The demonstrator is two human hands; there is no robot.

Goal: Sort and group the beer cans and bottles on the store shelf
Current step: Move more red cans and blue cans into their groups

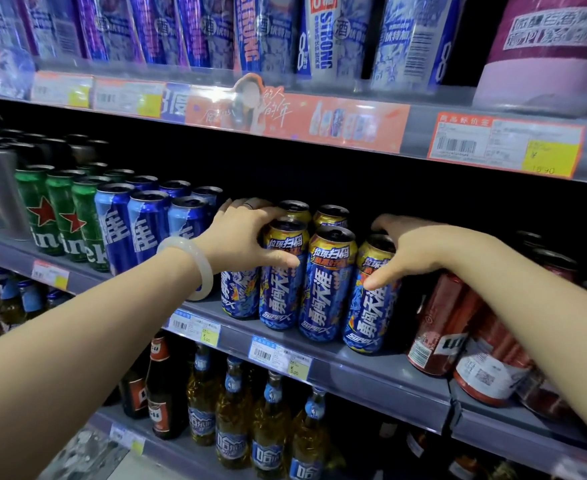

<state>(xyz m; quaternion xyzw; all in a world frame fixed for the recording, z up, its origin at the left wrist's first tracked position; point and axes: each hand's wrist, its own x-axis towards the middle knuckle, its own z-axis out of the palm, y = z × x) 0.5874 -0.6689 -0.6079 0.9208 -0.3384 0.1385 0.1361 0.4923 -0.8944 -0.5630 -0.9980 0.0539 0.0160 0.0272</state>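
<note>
Several blue and gold SuperX beer cans (326,282) stand in rows on the middle shelf (371,375). My left hand (247,237) grips the left front can (278,271), fingers curled over its top and thumb across its label. My right hand (413,247) grips the rightmost front can (371,303), fingers behind it and thumb on its face. The centre front can stands between my hands, untouched. A white bangle (195,265) sits on my left wrist.
Plain blue cans (146,230) and green Heineken cans (53,216) stand to the left. Red cans (458,327) lean at the right under my forearm. Brown and clear beer bottles (233,410) fill the shelf below. Tall blue cans (330,32) line the top shelf.
</note>
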